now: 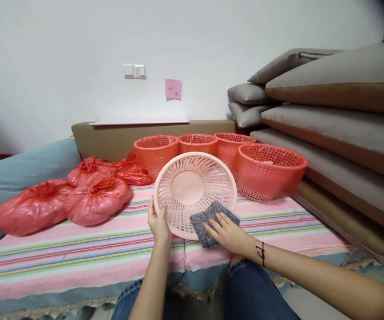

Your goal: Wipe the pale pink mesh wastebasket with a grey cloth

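Note:
A round pale pink plastic basket [188, 186] with a slotted wall is tilted so its inside faces me. My left hand [159, 222] grips its rim at the lower left, thumb on the inner side. Against the lower right of the basket lies a grey cloth [208, 224], draped over the rim. My right hand [223, 230] presses on this cloth with its fingers stretched out over it; the cloth sits between the palm and the basket. A dark cord bracelet is on the right wrist.
Several red baskets [271, 173] stand behind on the striped cloth [112, 244]. Tied red plastic bags [96, 200] lie at the left, by a blue cushion [28, 173]. Grey and brown cushions [338, 124] are stacked high at the right. A wall with switches [134, 71] is behind.

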